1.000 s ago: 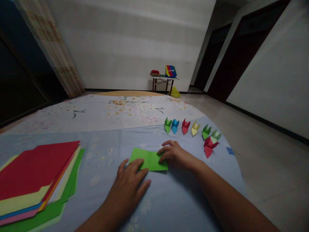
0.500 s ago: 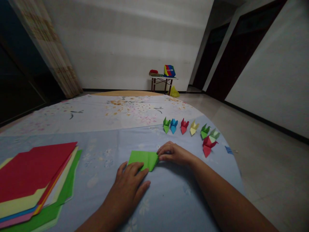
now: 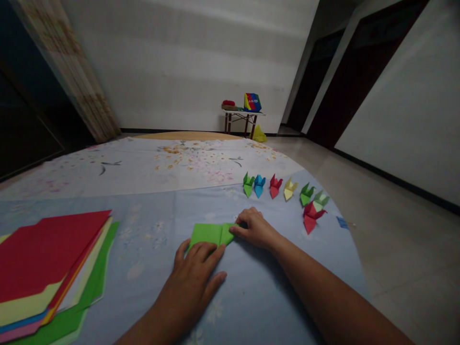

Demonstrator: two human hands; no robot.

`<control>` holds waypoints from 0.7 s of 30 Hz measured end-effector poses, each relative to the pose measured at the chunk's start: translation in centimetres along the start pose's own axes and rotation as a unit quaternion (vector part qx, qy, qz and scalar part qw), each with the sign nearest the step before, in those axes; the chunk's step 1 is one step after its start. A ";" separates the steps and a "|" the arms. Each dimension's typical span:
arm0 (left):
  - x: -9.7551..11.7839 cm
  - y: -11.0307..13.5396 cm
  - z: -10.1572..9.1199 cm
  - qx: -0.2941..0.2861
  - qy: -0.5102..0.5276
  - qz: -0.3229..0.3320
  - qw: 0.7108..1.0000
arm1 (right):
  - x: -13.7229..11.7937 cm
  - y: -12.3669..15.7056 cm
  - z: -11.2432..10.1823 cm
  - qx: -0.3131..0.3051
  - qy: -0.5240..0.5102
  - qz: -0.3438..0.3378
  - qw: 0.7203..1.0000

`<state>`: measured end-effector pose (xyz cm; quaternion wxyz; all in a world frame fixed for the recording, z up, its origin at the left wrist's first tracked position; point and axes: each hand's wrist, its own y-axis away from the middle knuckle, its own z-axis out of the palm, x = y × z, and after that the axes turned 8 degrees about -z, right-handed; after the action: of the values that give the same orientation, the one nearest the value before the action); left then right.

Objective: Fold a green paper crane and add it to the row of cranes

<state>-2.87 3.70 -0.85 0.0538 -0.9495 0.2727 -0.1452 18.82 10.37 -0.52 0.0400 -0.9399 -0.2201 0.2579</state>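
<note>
A light green sheet of folding paper (image 3: 206,233), partly folded, lies flat on the blue part of the tablecloth. My left hand (image 3: 197,263) rests on its near edge with fingers spread, pressing it down. At the paper's right end, my right hand (image 3: 254,229) pinches the folded corner between thumb and fingers. A crease runs across the paper near its right side, where a smaller flap (image 3: 227,233) lies over. The underside of the paper and part of its near edge are hidden by my left hand.
Several folded paper cranes stand in a row at right, among them a blue crane (image 3: 259,186) and a red crane (image 3: 312,218). A stack of coloured paper (image 3: 46,258) lies at left. The round table's edge, with a blue clip (image 3: 342,222), curves along the right.
My right hand has brought the paper's right corner over, so the flap's outline differs. My left thumb and fingers have shifted slightly to the right on the paper.
</note>
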 end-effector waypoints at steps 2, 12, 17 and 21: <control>0.0 0.0 0.0 -0.005 -0.003 0.000 1.000 | -0.1 0.0 0.1 0.009 0.007 0.002 1.000; -0.1 0.0 0.2 -0.002 0.003 -0.008 1.000 | -0.3 0.0 0.8 0.036 0.017 0.004 0.999; 0.0 -0.1 0.1 0.002 0.007 -0.008 1.000 | -0.2 -0.1 0.9 0.033 0.018 0.006 0.999; 0.0 -0.1 0.2 0.009 0.008 -0.005 1.000 | -0.1 -0.1 1.0 0.039 0.014 0.008 0.999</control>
<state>-2.79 3.77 -1.03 0.0594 -0.9493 0.2667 -0.1553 18.20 10.36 -1.35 0.0773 -0.9431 -0.2014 0.2531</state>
